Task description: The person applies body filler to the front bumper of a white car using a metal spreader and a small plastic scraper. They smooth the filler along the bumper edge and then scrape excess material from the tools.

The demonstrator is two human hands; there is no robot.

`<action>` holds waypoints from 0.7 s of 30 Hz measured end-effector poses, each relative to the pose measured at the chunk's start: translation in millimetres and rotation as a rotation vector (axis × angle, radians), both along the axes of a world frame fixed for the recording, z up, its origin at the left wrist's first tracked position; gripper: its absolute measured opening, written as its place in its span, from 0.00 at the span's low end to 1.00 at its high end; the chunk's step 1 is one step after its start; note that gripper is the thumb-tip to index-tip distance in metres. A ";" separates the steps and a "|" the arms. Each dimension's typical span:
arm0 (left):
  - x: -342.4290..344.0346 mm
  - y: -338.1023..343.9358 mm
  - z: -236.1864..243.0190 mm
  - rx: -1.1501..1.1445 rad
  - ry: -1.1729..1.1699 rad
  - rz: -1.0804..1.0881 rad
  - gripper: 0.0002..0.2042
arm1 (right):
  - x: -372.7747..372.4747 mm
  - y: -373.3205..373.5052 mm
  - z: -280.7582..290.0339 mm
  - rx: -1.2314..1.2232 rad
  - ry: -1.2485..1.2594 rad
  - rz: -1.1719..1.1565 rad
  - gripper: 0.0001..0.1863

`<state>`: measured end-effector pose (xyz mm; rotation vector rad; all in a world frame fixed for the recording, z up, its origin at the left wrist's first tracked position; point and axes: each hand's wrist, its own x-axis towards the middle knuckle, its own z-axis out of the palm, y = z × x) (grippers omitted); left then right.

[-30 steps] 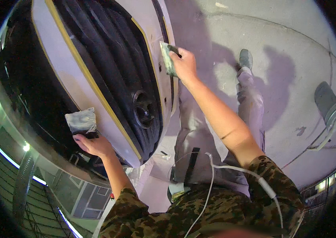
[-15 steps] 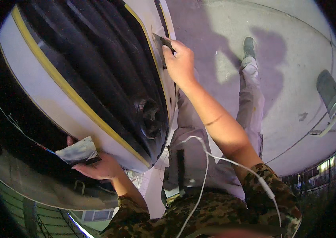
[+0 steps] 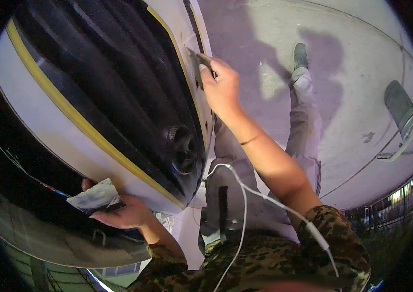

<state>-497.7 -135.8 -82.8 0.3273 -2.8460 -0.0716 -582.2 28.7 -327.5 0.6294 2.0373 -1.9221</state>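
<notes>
Through the head camera I had both hands in sight, each with a flat tool. My right hand (image 3: 222, 83), far out over the edge of the curved bodywork, had its grip pressed together around a dark blade (image 3: 194, 60), thumb on the near side and fingers folded over the back. The blade lay against the narrow white strip (image 3: 180, 30), just right of the thin yellow edging (image 3: 169, 30); whether its whole edge touched, I could not tell.

My left hand (image 3: 127, 212) was nearer and to the left, pinching a smeared plate (image 3: 97, 196) between the thumb at its near side and a fingertip showing past its far side. The pale coating on the plate faced up toward me, below the wide white band (image 3: 65, 138) with its yellow tape (image 3: 65, 97). Black ribbed bodywork (image 3: 114, 82) lay between my two hands, a round black fitting (image 3: 185, 150) at its near right end.

I judged the step in hand to be working the blade along the strip, with the plate held in reserve. To my mind the next move called for an even, low blade angle, clear of the yellow edging, and a level plate.
</notes>
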 end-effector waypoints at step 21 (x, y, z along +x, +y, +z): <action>31.2 -27.2 4.4 0.003 -0.004 0.002 0.29 | -7.8 -3.4 -0.6 0.018 -0.029 -0.049 0.12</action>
